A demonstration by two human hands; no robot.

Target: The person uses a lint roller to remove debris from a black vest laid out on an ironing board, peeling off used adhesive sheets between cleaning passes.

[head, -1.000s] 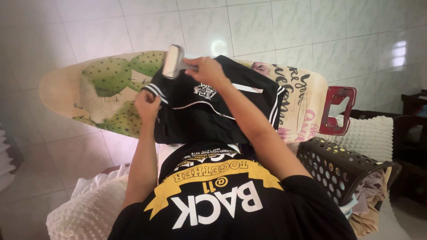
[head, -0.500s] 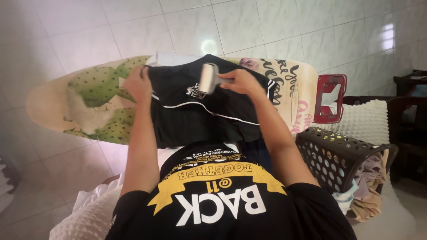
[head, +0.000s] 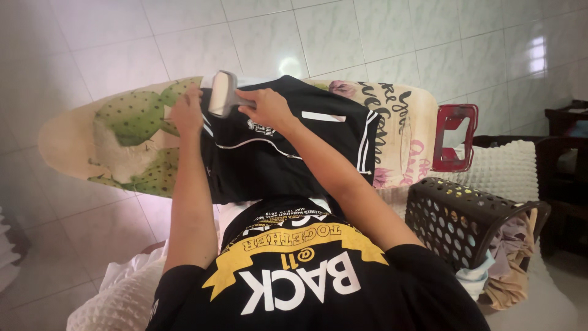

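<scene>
Right hand (head: 264, 107) is clenched on the handle of a lint roller (head: 222, 94), roller head at the top-left corner of the black garment (head: 288, 150). Left hand (head: 187, 113) is pressed flat on the garment's left edge, pinning it, not gripping anything.

The garment lies spread across the middle of the ironing board (head: 116, 132), white piping and a small crest up, lower part hanging over the near edge.

To roll well, my read: keep the left hand pinning close to the roller so the fabric stays taut, roll in straight passes away from the pinned edge, light pressure over the crest and piping so they don't bunch. The overhang probably needs shifting up onto the board to get covered.

Around: red iron rest (head: 454, 138) at the board's right end, well apart from both hands. Dark perforated laundry basket (head: 465, 224) with clothes in it near the right elbow; a wide backswing of that arm could clip it. White knitted cloth (head: 502, 175) behind it. Tiled floor (head: 122, 43) beyond.
</scene>
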